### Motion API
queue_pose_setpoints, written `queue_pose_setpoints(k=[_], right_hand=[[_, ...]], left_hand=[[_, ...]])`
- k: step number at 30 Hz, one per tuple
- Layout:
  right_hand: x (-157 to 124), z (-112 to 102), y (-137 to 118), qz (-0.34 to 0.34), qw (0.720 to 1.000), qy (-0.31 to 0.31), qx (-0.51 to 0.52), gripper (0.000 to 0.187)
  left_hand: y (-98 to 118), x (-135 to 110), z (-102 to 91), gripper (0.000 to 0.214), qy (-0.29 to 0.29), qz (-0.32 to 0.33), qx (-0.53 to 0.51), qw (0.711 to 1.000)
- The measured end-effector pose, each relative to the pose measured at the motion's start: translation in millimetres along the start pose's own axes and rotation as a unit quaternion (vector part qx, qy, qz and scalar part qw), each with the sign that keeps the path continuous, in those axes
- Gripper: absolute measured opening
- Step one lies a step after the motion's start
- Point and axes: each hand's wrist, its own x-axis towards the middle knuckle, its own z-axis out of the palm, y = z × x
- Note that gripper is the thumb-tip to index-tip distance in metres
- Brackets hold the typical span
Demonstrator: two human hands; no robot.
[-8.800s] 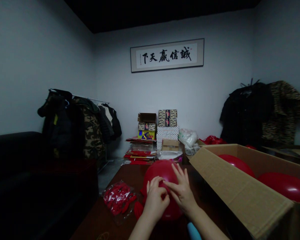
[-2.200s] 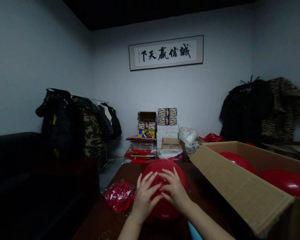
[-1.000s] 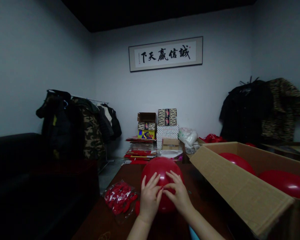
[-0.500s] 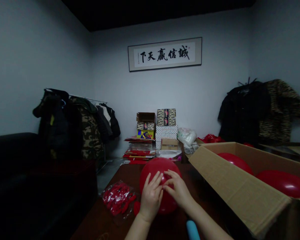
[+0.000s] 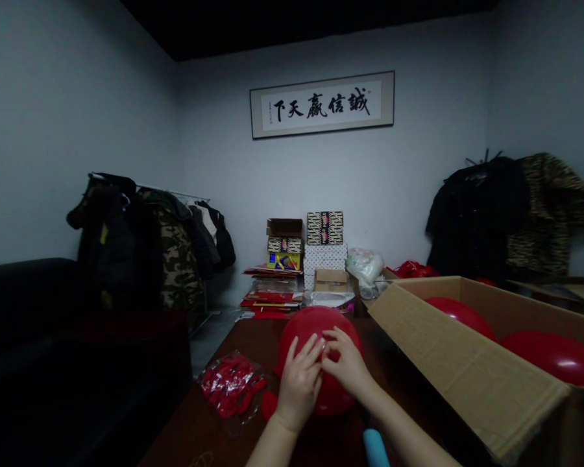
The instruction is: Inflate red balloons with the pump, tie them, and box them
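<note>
An inflated red balloon (image 5: 321,319) is at the near middle of the dark wooden table (image 5: 253,332), partly covered by both hands. My left hand (image 5: 299,383) holds it from the left, with long fingers laid over its near side. Thumb and forefinger of my right hand (image 5: 348,368) close in a pinch at the balloon, right by the left fingertips. What lies in that pinch is too small to make out. Left of the hands lies a clear plastic bag of uninflated red balloons (image 5: 231,383). A blue cylindrical handle (image 5: 374,447) shows below my right forearm.
An open cardboard box (image 5: 472,363) with inflated red balloons (image 5: 549,357) stands close on the right. Stacked boxes (image 5: 325,259) and red papers (image 5: 270,301) are behind the table. A black sofa (image 5: 24,292) and hanging coats (image 5: 175,246) are at left.
The balloon and both hands have shifted slightly to the right in view. My fingers stay on the balloon, with the right fingertips a little changed in pose.
</note>
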Motion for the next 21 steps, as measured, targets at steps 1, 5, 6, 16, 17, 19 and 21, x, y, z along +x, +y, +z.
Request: queue_pose_setpoints(k=[1, 5, 6, 16, 17, 19, 21], right_hand=[[1, -1, 3, 0.0, 1.0, 0.009, 0.004, 0.003], [-1, -5, 8, -0.022, 0.999, 0.015, 0.026, 0.005], [-2, -6, 8, -0.031, 0.999, 0.007, 0.032, 0.006], [-13, -9, -2, -0.082, 0.99, -0.105, 0.055, 0.002], [-12, -11, -2, -0.081, 0.989, -0.105, 0.061, 0.002], [-11, -14, 0, -0.081, 0.989, -0.096, 0.076, 0.008], [-10, -17, 3, -0.085, 0.991, -0.074, 0.073, 0.009]], left_hand=[[1, 0, -1.3, 0.032, 0.002, -0.006, -0.002, 1.0], [2, -1, -6.1, 0.02, 0.016, -0.047, -0.001, 0.999], [2, -1, -6.9, 0.02, 0.018, -0.057, -0.003, 0.998], [2, 0, -7.7, 0.021, 0.023, -0.077, -0.02, 0.997], [2, 0, -7.7, 0.022, 0.019, -0.072, -0.018, 0.997], [3, 0, -8.6, 0.021, 0.017, -0.067, -0.015, 0.997], [4, 0, -10.5, 0.019, 0.025, -0.077, -0.014, 0.997]])
